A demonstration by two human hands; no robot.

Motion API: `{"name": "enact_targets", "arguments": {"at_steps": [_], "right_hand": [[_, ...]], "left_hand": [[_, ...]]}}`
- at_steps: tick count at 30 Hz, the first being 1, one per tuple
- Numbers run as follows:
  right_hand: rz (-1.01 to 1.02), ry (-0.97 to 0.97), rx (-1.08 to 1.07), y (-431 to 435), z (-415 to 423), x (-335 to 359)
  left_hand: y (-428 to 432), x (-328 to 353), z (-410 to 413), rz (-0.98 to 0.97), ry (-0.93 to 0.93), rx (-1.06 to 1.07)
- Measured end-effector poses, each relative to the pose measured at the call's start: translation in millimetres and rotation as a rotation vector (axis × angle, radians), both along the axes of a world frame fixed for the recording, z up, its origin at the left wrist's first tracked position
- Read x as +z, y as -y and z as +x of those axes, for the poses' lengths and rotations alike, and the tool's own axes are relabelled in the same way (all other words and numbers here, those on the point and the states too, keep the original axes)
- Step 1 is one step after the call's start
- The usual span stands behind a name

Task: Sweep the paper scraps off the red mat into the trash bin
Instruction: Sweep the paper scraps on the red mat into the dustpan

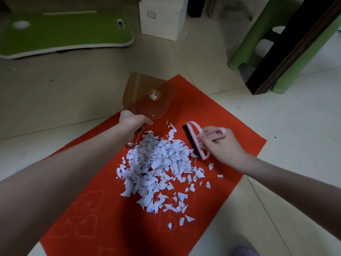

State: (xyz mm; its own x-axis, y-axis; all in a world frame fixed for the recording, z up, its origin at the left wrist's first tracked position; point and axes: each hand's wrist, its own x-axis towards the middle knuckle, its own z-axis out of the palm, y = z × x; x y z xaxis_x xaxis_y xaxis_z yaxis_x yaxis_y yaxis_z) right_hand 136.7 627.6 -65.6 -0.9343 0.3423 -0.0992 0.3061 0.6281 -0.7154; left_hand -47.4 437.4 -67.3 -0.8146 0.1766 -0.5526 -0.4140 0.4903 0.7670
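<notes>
White paper scraps (158, 169) lie heaped on the red felt mat (212, 111) between both hands. The left hand (132, 121) grips a translucent brown plastic dustpan (145, 95); the right hand (221, 143) grasps a pink hand brush (199, 140) touching the heap's edge.

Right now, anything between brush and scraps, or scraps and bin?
Nothing visible: the brush, in the right hand, meets the paper scraps at their right edge. The left hand holds the dustpan beyond them. No bin in view.

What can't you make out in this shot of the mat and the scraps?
Head view:
Trash bin: not in frame.
Dustpan handle: mostly covered by the left hand.
Print on paper scraps: too small.
White box label: blurred, unreadable.
Purple thing at bottom edge: cut off.
</notes>
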Motion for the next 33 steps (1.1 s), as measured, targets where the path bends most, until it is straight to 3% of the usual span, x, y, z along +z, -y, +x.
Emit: {"name": "enact_targets", "arguments": {"at_steps": [5, 10, 11, 14, 16, 19, 22, 25, 27, 29, 31, 33], "right_hand": [[0.309, 0.155, -0.096, -25, 20, -3], [0.347, 0.279, -0.021, -16, 45, -26], [0.284, 0.265, 0.009, -6, 48, -26], [-0.198, 0.111, 0.029, 26, 47, -12], [-0.279, -0.025, 0.007, 29, 41, -3], [-0.169, -0.066, -0.101, 14, 40, 4], [0.146, 0.096, -0.147, -5, 49, -2], [0.249, 0.240, -0.132, -6, 61, -17], [0.175, 0.239, -0.066, 4, 66, -25], [-0.090, 0.152, -0.027, 18, 67, -23], [-0.311, 0.052, -0.073, 23, 63, -17], [-0.337, -0.041, -0.179, 15, 60, -15]], "left_hand": [[-1, -3, -1, 0.017, 0.006, -0.008], [0, -5, -2, 0.017, 0.015, -0.021], [-1, -6, -2, 0.023, 0.016, -0.020], [-3, -9, -2, 0.032, 0.021, -0.024], [-5, -11, -1, 0.032, 0.019, -0.026], [-8, -13, 1, 0.028, 0.024, -0.034], [-11, -15, 2, 0.034, 0.019, -0.056], [-14, -17, 3, 0.034, 0.029, -0.064], [-16, -18, 3, 0.031, 0.035, -0.067], [-20, -18, 4, 0.035, 0.048, -0.081], [-23, -19, 6, 0.037, 0.053, -0.094], [-25, -20, 7, 0.032, 0.041, -0.098]]}}
